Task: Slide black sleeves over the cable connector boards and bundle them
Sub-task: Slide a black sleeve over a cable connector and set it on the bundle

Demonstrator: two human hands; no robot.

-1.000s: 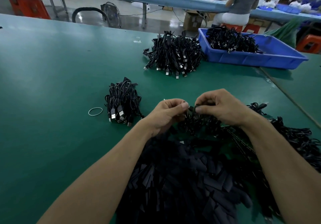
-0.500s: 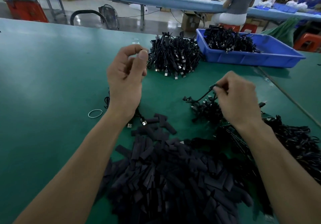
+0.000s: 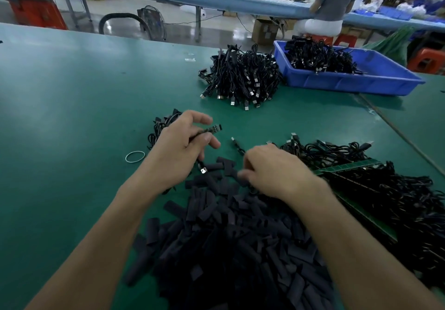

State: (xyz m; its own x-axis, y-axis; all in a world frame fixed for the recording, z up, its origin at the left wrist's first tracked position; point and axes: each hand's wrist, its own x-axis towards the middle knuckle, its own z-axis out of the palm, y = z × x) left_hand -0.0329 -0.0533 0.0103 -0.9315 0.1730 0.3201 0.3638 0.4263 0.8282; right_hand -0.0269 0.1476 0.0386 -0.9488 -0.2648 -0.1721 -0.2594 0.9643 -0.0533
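While your left hand pinches the cable, its connector board jutting bare beyond the grip, your right hand dips, blurred, into the sleeve pile; whether it grasps one, I cannot tell. Snatch two together and the board may jam.

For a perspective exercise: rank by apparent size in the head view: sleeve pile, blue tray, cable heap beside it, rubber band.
1. sleeve pile, though it is nearest the camera
2. blue tray
3. cable heap
4. rubber band
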